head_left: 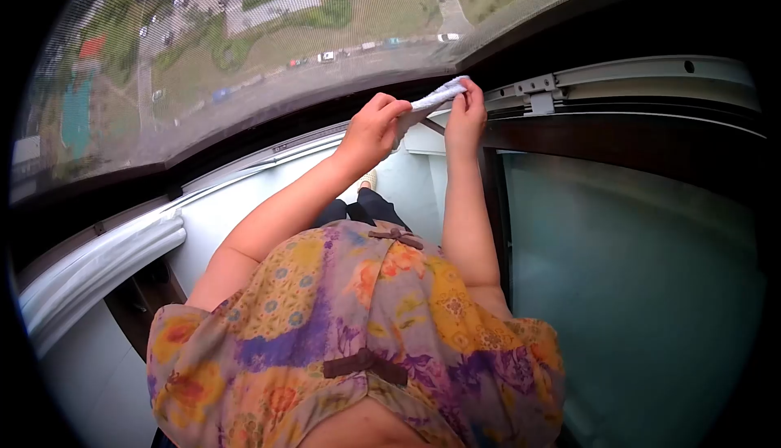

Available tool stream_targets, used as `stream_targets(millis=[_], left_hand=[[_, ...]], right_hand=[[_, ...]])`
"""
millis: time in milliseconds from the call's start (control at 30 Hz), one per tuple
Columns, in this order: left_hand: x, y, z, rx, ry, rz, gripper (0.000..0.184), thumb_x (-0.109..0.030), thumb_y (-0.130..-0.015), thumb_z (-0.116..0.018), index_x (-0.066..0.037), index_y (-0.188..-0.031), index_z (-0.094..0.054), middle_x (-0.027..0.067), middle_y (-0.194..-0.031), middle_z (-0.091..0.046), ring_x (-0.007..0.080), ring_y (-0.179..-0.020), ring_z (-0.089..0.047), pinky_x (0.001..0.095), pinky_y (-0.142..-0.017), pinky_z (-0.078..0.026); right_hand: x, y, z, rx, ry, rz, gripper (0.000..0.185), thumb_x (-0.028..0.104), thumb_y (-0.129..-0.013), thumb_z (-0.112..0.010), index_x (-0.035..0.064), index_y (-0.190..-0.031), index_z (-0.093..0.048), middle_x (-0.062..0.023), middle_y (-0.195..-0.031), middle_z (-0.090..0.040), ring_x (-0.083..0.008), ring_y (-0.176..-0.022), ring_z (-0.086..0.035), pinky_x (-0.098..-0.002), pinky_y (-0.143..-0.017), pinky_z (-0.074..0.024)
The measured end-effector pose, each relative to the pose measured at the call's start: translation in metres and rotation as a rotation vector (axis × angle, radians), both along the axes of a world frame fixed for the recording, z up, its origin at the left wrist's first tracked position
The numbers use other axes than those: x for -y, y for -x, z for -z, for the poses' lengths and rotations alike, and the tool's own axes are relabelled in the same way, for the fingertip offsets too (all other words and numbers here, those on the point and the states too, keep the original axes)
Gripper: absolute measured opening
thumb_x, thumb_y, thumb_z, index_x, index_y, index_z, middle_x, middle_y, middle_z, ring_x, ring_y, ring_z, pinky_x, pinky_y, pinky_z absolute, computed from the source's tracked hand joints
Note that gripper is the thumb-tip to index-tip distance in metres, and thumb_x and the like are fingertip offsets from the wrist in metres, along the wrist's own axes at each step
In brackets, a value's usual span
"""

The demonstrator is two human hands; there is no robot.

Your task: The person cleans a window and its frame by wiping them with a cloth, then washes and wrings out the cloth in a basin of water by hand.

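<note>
A pale, whitish cloth [433,100] is stretched between my two hands, close to the dark window frame. My left hand [373,129] pinches its near end between thumb and fingers, and a fold of it hangs down beside that hand. My right hand [466,114] grips the far end, with the fingers closed at the top. Both arms reach forward, away from my patterned blouse [382,310]. Part of the cloth is hidden behind my left fingers.
Ahead is a meshed window [268,49] looking far down on roads, grass and parked cars. A metal rail with a bracket [541,94] runs to the right, above a dark-framed glass pane [626,285]. White folded material [106,277] lies along the left sill. A foot [368,179] shows on the floor.
</note>
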State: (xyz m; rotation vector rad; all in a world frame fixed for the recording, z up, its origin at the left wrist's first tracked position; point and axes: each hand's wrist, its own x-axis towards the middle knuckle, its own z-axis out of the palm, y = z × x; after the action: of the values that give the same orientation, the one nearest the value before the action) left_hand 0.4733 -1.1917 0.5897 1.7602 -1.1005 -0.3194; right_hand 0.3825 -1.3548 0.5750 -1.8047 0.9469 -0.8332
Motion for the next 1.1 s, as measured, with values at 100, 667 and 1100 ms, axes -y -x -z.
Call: stream_targets(millis=[100,667,1100], left_hand=[[-0.017,0.007,-0.008,-0.139,-0.037,-0.084,0.024,-0.005,-0.076,-0.064,-0.005,-0.100,-0.061,0.0157,-0.094,-0.060,0.0358,-0.091,-0.059,0.0417,-0.078,-0.049],[-0.059,0.001,-0.026,-0.183,-0.079,-0.229,0.018,-0.003,-0.082,-0.058,-0.002,-0.100,-0.055,0.0175,-0.082,-0.060,0.0316,-0.074,-0.059,0.0351,-0.069,-0.047],[-0.036,0.004,0.023,-0.112,-0.013,-0.073,0.041,0.005,-0.076,-0.051,-0.002,-0.117,-0.052,0.0198,-0.110,-0.057,0.0393,-0.102,-0.057,0.0400,-0.087,-0.047]], right_hand=[[-0.015,0.000,-0.049,0.217,-0.213,-0.018,0.021,0.000,-0.091,-0.053,-0.0025,-0.111,-0.059,-0.0104,-0.103,-0.066,-0.0165,-0.093,-0.063,-0.0281,-0.085,-0.0489],[-0.010,0.000,-0.038,-0.083,0.424,-0.023,0.040,0.001,-0.086,-0.053,-0.0015,-0.126,-0.049,-0.0232,-0.121,-0.056,-0.0396,-0.113,-0.054,-0.0434,-0.097,-0.0425],[-0.002,-0.009,-0.026,-0.973,0.269,-0.090,0.032,0.013,-0.090,-0.046,0.0038,-0.120,-0.050,-0.0206,-0.114,-0.057,-0.0388,-0.107,-0.058,-0.0478,-0.088,-0.0481]])
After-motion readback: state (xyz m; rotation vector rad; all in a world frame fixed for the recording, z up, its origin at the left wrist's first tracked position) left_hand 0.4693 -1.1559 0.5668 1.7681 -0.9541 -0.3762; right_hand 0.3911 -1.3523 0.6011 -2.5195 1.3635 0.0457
